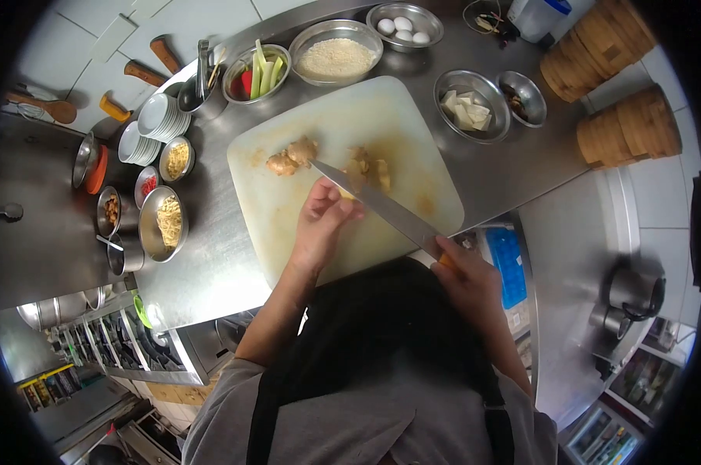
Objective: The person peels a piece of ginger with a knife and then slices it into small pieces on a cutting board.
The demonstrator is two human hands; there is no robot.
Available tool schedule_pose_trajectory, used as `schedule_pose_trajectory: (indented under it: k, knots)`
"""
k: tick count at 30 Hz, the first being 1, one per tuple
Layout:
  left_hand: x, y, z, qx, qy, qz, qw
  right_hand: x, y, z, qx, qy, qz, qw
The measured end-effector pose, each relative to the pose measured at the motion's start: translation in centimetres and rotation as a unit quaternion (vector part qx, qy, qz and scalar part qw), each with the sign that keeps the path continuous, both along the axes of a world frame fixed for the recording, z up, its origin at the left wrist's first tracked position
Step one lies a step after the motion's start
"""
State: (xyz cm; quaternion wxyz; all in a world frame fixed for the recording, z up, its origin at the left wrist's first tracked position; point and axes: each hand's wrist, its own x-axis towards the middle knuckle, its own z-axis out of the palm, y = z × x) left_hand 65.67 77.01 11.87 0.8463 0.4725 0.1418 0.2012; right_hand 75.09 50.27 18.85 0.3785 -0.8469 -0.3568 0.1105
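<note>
My right hand (pixel 470 271) grips the orange handle of a kitchen knife (pixel 393 211). Its long blade reaches up and left across the white cutting board (pixel 269 225). Below the blade, my left hand (pixel 323 225) has its fingers closed on a small yellowish piece of ginger (pixel 347 194), mostly covered by fingertips and blade. A knobbly brown ginger root (pixel 295 155) lies on the board beside the knife tip. Brown peelings or cut bits (pixel 380 174) lie just beyond the blade, partly hidden by it.
Behind the board stand bowls of celery and red pepper (pixel 265 74), pale flour or crumbs (pixel 335 58) and eggs (pixel 405 29). A bowl of white pieces (pixel 464 111) and bamboo steamers (pixel 629 128) are right; noodles (pixel 168 221) and stacked white dishes (pixel 161 116) are left.
</note>
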Motion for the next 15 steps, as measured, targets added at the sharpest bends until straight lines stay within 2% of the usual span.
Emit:
schedule_pose_trajectory:
  k: [4,11,15]
  knots:
    - [-0.2,0.0,-0.2,-0.088,0.006,-0.01,0.996,0.1,0.0,0.1,-0.015,-0.061,0.008,0.998]
    - [0.0,0.3,0.2,-0.087,0.026,0.002,0.996,-0.1,0.0,0.3,-0.031,-0.097,0.015,0.995]
    - [0.0,0.3,0.7,-0.048,0.04,0.005,0.998,-0.1,-0.1,0.2,-0.029,-0.116,0.013,0.993]
